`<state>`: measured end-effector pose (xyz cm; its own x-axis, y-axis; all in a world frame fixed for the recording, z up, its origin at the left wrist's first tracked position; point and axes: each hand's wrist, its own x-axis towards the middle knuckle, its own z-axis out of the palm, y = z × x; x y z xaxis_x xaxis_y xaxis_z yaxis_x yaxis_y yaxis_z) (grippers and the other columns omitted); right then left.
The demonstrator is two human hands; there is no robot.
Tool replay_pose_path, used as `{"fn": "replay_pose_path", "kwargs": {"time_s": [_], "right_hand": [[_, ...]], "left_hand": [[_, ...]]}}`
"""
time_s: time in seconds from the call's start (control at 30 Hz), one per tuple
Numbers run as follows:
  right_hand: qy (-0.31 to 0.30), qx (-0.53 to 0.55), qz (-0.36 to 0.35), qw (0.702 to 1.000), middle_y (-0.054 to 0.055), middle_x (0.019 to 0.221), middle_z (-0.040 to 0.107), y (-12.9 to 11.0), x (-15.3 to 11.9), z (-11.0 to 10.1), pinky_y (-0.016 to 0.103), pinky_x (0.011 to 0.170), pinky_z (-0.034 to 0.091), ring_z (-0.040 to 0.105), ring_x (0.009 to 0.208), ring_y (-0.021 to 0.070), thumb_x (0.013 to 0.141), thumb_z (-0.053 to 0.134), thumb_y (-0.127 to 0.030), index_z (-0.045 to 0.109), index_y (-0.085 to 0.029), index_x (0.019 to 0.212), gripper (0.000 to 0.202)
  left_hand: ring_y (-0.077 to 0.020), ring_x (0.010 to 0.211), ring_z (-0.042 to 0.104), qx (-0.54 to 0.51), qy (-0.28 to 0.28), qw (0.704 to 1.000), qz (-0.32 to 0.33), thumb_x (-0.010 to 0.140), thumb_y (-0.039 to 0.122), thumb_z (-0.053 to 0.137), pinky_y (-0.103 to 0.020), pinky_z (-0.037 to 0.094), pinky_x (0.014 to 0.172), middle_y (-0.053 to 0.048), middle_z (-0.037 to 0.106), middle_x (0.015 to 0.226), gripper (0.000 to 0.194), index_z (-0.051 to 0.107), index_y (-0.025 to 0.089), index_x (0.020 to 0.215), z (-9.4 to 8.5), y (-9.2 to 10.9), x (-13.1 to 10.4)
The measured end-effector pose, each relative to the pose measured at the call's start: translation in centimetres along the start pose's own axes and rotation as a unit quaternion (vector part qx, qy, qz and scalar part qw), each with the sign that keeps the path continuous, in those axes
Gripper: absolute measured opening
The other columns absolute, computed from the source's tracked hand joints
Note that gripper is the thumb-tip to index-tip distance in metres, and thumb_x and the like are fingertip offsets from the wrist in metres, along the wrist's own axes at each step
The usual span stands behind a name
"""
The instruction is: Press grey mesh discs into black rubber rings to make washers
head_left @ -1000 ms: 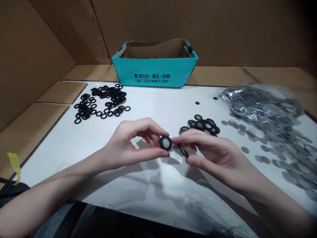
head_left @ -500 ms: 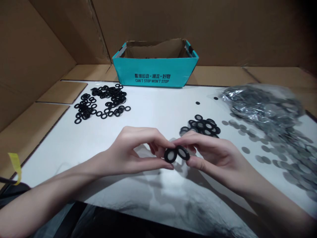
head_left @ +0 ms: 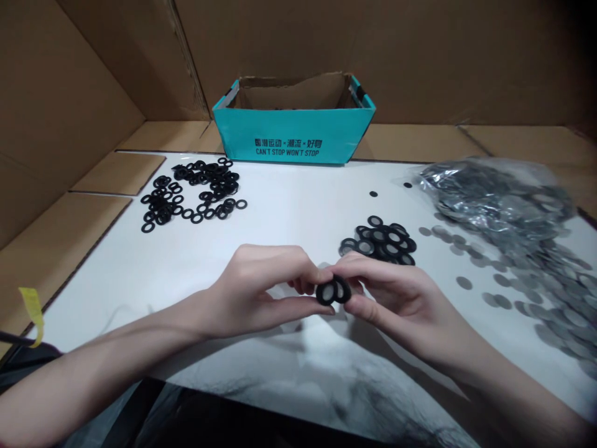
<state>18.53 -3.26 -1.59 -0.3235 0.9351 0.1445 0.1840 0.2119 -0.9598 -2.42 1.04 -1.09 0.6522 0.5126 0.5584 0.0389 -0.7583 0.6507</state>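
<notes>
Together, the left hand [head_left: 261, 289] and right hand [head_left: 396, 298] pinch two filled rings [head_left: 333, 291]. Some finished ones [head_left: 380, 239] lie behind; many empty rings [head_left: 196, 193] and discs [head_left: 536, 274] remain.

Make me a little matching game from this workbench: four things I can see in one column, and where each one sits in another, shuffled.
Things:
1. teal box
2. empty black rings
3. plastic bag of grey discs
4. filled rings

Places:
A. far left of the white sheet
B. pinched between left hand and right hand
C. at the back, middle
D. right side of the sheet

Pairs: 1-C, 2-A, 3-D, 4-B
</notes>
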Motion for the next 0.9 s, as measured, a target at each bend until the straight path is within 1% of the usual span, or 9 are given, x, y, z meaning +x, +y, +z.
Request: {"fn": "replay_pose_path", "kwargs": {"time_s": [0.07,0.13,0.23,0.33,0.47,0.6,0.77,0.9], "right_hand": [[0.021,-0.005,0.003,1.000,0.004,0.078,0.069,0.1,0.0,0.1,0.027,0.062,0.048,0.061,0.070,0.0156,0.080,0.070,-0.029,0.073,-0.022,0.093,0.015],[0.049,-0.021,0.010,0.998,0.002,0.072,0.066,0.2,0.0,0.3,0.026,0.058,0.045,0.058,0.065,0.0142,0.075,0.074,-0.030,0.071,-0.021,0.085,0.013],[0.076,-0.054,0.015,0.996,0.000,0.067,0.064,0.3,0.0,0.4,0.025,0.055,0.042,0.056,0.062,0.0129,0.076,0.073,-0.028,0.067,-0.021,0.076,0.009],[0.078,-0.075,-0.001,0.994,-0.001,0.071,0.066,0.3,-0.1,0.5,0.024,0.055,0.042,0.057,0.064,0.0121,0.082,0.067,-0.024,0.066,-0.023,0.078,0.004],[0.091,-0.083,-0.022,0.992,-0.002,0.073,0.065,0.3,-0.4,0.6,0.023,0.057,0.042,0.056,0.065,0.0108,0.085,0.064,-0.023,0.064,-0.024,0.083,0.002],[0.093,-0.069,0.000,0.993,-0.001,0.070,0.062,0.3,-0.4,0.7,0.023,0.056,0.043,0.056,0.063,0.0112,0.084,0.064,-0.025,0.062,-0.022,0.080,0.005],[0.084,0.003,0.030,0.996,-0.001,0.068,0.061,0.2,-0.2,0.7,0.022,0.054,0.044,0.056,0.060,0.0108,0.081,0.067,-0.025,0.063,-0.021,0.077,0.007],[0.085,0.013,0.036,0.996,0.000,0.071,0.064,0.2,-0.4,1.2,0.022,0.057,0.045,0.057,0.062,0.0107,0.081,0.068,-0.025,0.065,-0.022,0.081,0.004]], "left_hand": [[-0.0121,0.064,0.066,-0.006,0.010,1.000,-0.001,0.077,0.014,0.077,-0.019,0.052,0.060,-0.009,0.071,0.074,0.018,0.064,0.007,0.089,0.0,0.0,0.0],[-0.0109,0.064,0.065,-0.023,0.024,0.999,-0.008,0.076,0.012,0.077,-0.018,0.053,0.061,-0.008,0.071,0.076,0.021,0.065,0.007,0.093,-0.1,0.0,0.1],[-0.0098,0.065,0.065,-0.042,0.030,0.998,-0.019,0.076,0.010,0.076,-0.017,0.053,0.061,-0.006,0.071,0.078,0.023,0.064,0.008,0.096,-0.1,0.0,0.1],[-0.0099,0.065,0.065,-0.035,0.026,0.999,-0.022,0.076,0.011,0.076,-0.017,0.053,0.061,-0.006,0.071,0.078,0.023,0.064,0.009,0.095,-0.1,0.1,0.0],[-0.0088,0.064,0.064,-0.023,0.047,0.998,-0.019,0.075,0.011,0.077,-0.016,0.052,0.062,-0.005,0.070,0.077,0.024,0.064,0.008,0.095,0.0,0.1,0.0],[-0.0088,0.065,0.066,-0.012,0.063,0.998,-0.011,0.074,0.012,0.078,-0.016,0.054,0.063,-0.005,0.071,0.078,0.026,0.064,0.010,0.096,0.1,0.1,-0.1],[-0.0089,0.065,0.067,0.012,0.072,0.997,0.012,0.075,0.010,0.077,-0.015,0.055,0.063,-0.006,0.071,0.077,0.023,0.064,0.008,0.094,0.2,-0.1,-0.1],[-0.0091,0.065,0.068,0.018,0.077,0.997,0.017,0.076,0.009,0.076,-0.014,0.056,0.064,-0.005,0.072,0.078,0.023,0.064,0.009,0.095,0.3,-0.1,-0.2]]}}
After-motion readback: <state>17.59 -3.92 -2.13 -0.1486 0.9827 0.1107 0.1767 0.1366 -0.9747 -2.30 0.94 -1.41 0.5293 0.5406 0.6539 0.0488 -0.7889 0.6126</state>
